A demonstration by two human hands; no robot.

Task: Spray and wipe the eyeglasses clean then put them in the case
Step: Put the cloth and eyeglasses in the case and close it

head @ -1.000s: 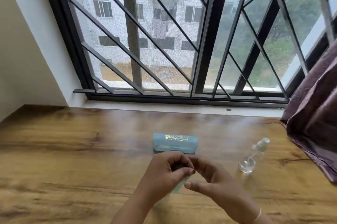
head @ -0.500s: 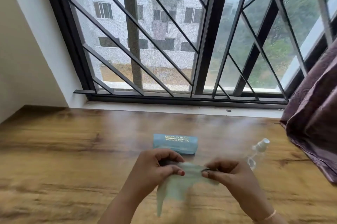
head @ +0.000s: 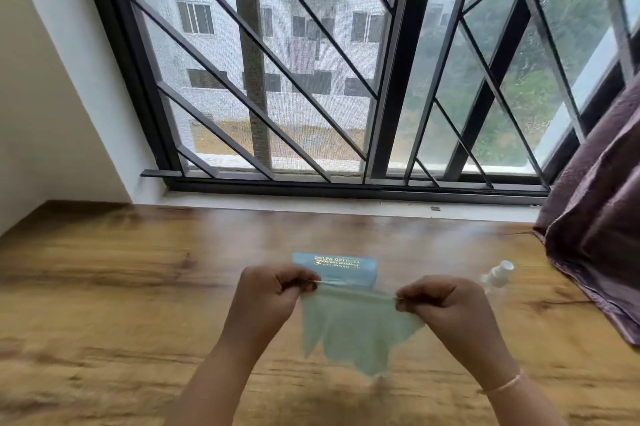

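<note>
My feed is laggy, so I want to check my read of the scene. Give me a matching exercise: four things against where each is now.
Things:
1 cloth
2 case
3 spray bottle
4 curtain

Places:
A draped at the right edge of the table
B pinched between left hand and right hand
C on the table, behind the cloth
D on the table, right of the case

Pairs: 1-B, 2-C, 3-D, 4-A
</note>
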